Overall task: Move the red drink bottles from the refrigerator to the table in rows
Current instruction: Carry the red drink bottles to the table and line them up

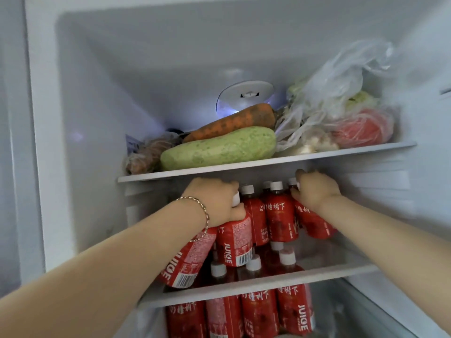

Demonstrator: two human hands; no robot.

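Both hands reach into the open refrigerator (46,147) at the middle shelf (268,280), where the red drink bottles (280,215) stand at frame centre. The left hand (214,203), wearing a bracelet (203,215), has its grip closed around the necks of two tilted bottles (234,240) at 7 o'clock of the group. The right hand (314,189) has its grip closed on a tilted bottle (312,223) at 3 o'clock of the group. More red bottles (258,313) stand below the shelf at 6 o'clock. On the upper shelf (244,164) at 12 o'clock lie a green squash (219,148), a carrot (234,121) and bagged vegetables (341,113).
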